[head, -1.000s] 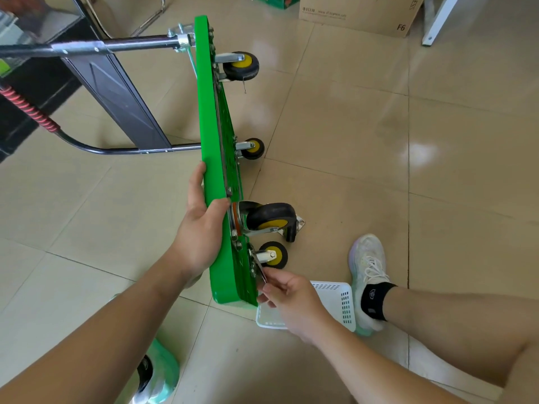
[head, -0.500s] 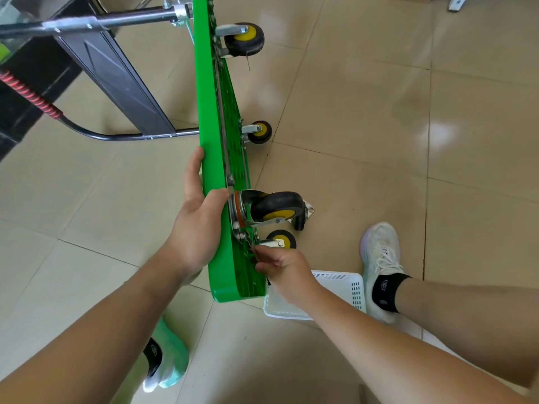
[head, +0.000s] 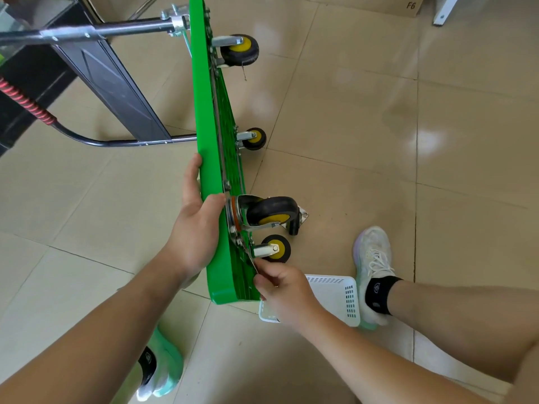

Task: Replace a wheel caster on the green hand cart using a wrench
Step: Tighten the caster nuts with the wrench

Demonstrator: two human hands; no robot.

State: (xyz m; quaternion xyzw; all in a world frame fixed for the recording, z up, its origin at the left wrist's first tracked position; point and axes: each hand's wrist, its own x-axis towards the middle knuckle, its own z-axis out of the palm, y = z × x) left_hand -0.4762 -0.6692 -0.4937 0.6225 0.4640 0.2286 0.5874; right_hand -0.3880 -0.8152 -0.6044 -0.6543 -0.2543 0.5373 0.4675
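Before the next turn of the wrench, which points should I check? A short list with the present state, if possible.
1. The green cart is steadied on its edge by the left hand: ok.
2. The wrench is gripped in the right hand: ok.
3. Wrench head seated on a bolt: cannot tell, too small.
4. The white basket lies near the right hand for loose parts: ok.
5. The large caster is fully tight: cannot tell.

Green cart tipped on edge; left hand grips its deck, right hand holds wrench at large caster mount.
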